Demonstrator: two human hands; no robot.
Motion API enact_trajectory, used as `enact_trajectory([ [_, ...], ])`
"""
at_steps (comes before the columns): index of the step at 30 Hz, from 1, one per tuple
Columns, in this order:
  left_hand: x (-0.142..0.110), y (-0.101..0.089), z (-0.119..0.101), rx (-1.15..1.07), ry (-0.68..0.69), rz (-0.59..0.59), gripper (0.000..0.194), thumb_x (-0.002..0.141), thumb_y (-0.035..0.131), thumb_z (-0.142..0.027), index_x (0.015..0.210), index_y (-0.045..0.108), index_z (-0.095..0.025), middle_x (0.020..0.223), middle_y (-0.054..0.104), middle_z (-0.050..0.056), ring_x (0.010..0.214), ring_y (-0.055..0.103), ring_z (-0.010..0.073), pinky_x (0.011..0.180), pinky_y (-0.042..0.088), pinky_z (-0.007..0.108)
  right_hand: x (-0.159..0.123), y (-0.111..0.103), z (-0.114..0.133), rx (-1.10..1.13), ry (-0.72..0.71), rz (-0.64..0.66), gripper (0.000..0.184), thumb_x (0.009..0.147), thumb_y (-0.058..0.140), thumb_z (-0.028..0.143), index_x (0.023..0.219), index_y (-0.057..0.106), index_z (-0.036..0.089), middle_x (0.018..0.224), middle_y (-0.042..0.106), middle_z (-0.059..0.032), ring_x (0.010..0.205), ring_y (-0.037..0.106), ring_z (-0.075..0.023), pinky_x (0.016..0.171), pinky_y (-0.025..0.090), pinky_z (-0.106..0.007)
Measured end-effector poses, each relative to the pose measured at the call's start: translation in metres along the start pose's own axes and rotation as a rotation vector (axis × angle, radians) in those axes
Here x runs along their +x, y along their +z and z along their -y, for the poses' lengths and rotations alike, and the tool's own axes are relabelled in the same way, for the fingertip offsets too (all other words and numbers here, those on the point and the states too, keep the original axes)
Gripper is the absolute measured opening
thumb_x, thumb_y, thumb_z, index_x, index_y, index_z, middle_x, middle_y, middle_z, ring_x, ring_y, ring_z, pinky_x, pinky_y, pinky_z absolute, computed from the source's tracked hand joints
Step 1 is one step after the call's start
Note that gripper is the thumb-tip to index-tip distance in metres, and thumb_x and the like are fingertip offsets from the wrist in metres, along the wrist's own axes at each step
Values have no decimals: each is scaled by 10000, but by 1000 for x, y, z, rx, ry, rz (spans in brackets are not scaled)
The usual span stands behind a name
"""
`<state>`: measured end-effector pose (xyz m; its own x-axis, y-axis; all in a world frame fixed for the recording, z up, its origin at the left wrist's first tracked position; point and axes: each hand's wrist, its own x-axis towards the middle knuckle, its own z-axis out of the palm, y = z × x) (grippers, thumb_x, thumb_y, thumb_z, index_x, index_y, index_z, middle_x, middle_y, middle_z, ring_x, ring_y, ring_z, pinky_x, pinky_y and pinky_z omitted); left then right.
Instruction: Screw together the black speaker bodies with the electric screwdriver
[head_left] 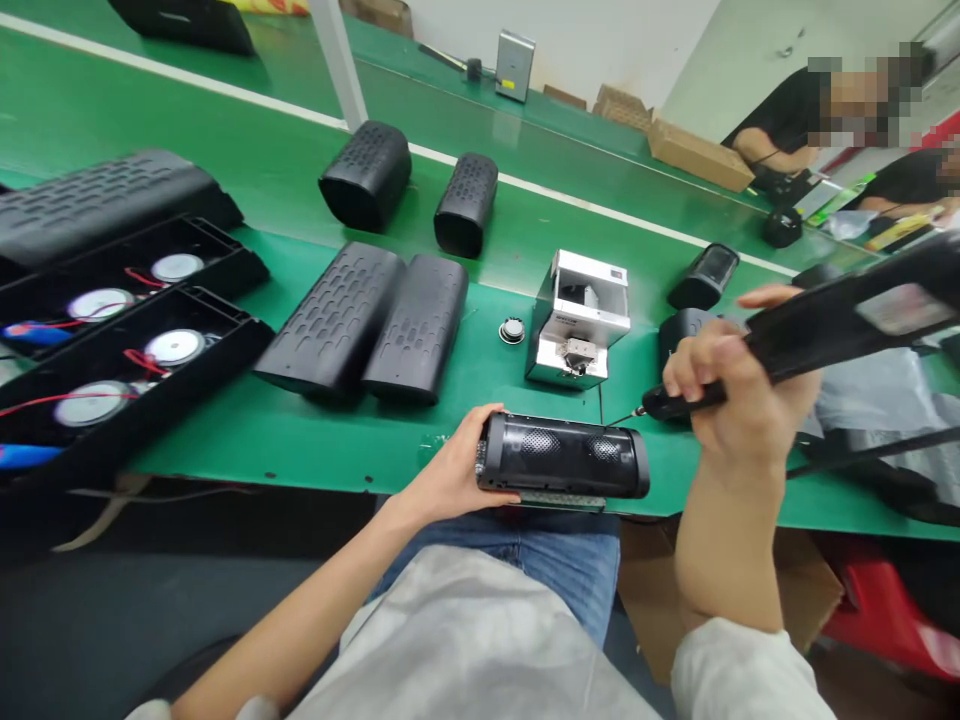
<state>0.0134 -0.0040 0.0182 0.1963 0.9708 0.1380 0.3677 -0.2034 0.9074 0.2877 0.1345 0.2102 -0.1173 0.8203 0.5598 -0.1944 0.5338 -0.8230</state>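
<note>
My left hand is wrapped round the left end of a black speaker at the table's front edge. Two round drivers show through its glossy front. My right hand grips a black electric screwdriver by its nose end, its body slanting up to the right. The thin bit points left, its tip close to the speaker's upper right edge; I cannot tell whether it touches. Just beyond the speaker stands a silver screw feeder. A small round metal part lies to the feeder's left.
Several black perforated speaker housings stand left of centre on the green table. Open housings with drivers and red wires lie far left. Two people sit across at the upper right. A cardboard box stands near them.
</note>
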Motion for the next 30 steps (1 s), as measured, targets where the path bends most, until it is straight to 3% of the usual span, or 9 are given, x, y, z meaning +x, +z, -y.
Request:
enact_trajectory([
  [3, 0, 1, 3, 10, 6, 0, 1223, 795, 1088, -477, 1752, 347, -304, 1710, 564, 202, 1603, 620, 452, 1368, 523, 649, 19, 11, 17, -16, -148, -121, 283, 869, 946, 335, 1096, 781, 376, 627, 457, 83, 393, 351, -132, 361, 294, -309],
  [7, 1, 2, 5, 26, 19, -5, 1233, 808, 1080, -486, 1760, 317, -305, 1731, 536, 204, 1639, 581, 451, 1388, 499, 646, 42, 35, 4, 2, -319, -188, 265, 911, 903, 253, 1045, 690, 337, 638, 497, 75, 447, 454, -155, 428, 387, -336],
  [10, 1, 2, 4, 24, 17, 4, 1229, 819, 1074, -491, 1764, 310, -304, 1732, 534, 204, 1637, 584, 450, 1384, 505, 640, 56, 48, -25, -51, -298, -170, 284, 965, 877, 274, 1089, 629, 337, 675, 510, 79, 488, 515, -174, 490, 471, -362],
  [14, 0, 2, 2, 21, 10, 9, 1224, 825, 1069, -488, 1770, 314, -304, 1742, 536, 202, 1632, 594, 447, 1376, 518, 622, 73, 47, -58, -119, -274, -192, 347, 1013, 883, 390, 1175, 577, 373, 753, 490, 74, 565, 629, -214, 562, 561, -393],
  [20, 1, 2, 2, 25, 11, 6, 1237, 813, 1077, -505, 1766, 312, -312, 1735, 543, 197, 1613, 610, 451, 1360, 532, 626, 87, 36, -79, -138, -239, -183, 388, 1019, 883, 429, 1192, 541, 368, 770, 492, 73, 551, 605, -206, 529, 525, -386],
  [25, 2, 1, 1, 20, 22, 4, 1213, 814, 1073, -513, 1751, 328, -314, 1701, 557, 187, 1574, 632, 443, 1340, 545, 621, 71, 40, -67, -122, -204, -152, 372, 996, 898, 365, 1159, 564, 352, 748, 487, 94, 479, 477, -147, 495, 465, -345],
  [30, 2, 1, 3, 19, 18, 12, 1208, 838, 1046, -543, 1762, 301, -318, 1719, 518, 189, 1600, 599, 446, 1371, 506, 632, 51, 20, -24, -74, -246, -205, 234, 925, 814, 217, 1114, 700, 291, 650, 501, 122, 447, 465, -90, 446, 402, -232],
])
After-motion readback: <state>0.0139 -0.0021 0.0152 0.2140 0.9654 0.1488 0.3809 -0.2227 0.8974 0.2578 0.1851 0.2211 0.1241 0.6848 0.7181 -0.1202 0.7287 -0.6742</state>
